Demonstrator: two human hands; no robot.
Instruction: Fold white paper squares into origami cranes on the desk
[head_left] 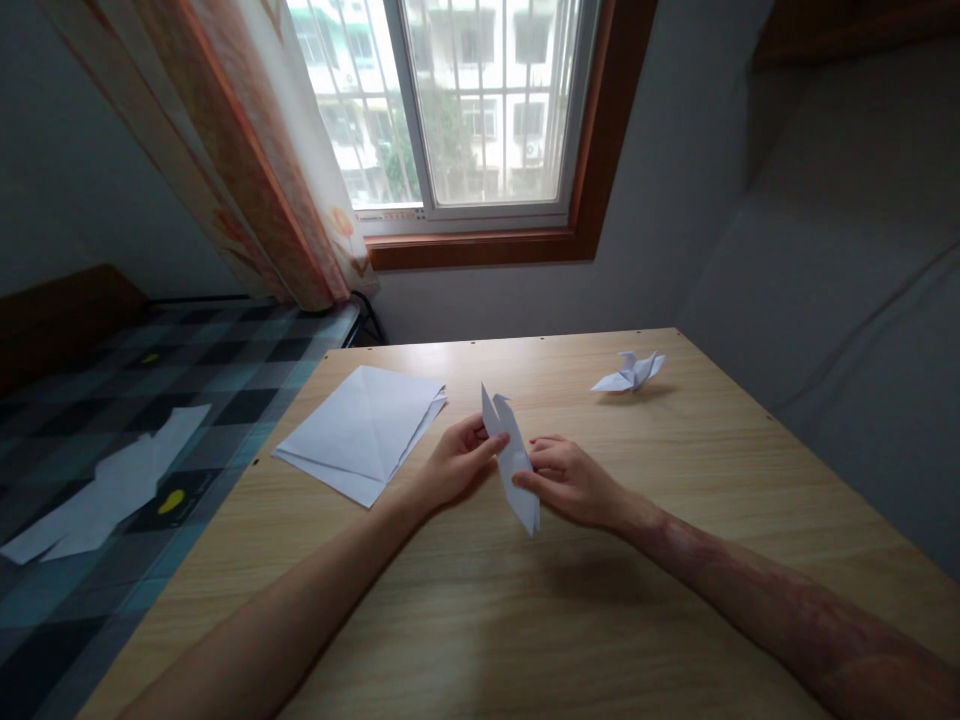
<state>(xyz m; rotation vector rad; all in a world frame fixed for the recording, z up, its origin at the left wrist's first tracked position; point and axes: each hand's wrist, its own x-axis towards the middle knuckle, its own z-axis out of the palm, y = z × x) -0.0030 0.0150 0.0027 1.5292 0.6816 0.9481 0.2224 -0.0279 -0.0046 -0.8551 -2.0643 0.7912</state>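
Observation:
Between my two hands is a folded white paper crane (513, 462), its wings still flat together and a small bent head at the top beside a pointed tip. My left hand (463, 455) pinches its left side, with the thumb across the front face. On the right edge, lower down, my right hand (562, 478) grips the paper between thumb and fingers. The paper is tilted and held above the wooden table (420, 610). Some of the fingertips are hidden behind the paper.
A finished paper crane (631, 373) with spread wings stands at the table's far right. White paper sheets (360, 425) are stacked left of my hands. Paper scraps (120, 490) lie on the checked bed (247, 395). A window (487, 110) and curtain (247, 170) are beyond.

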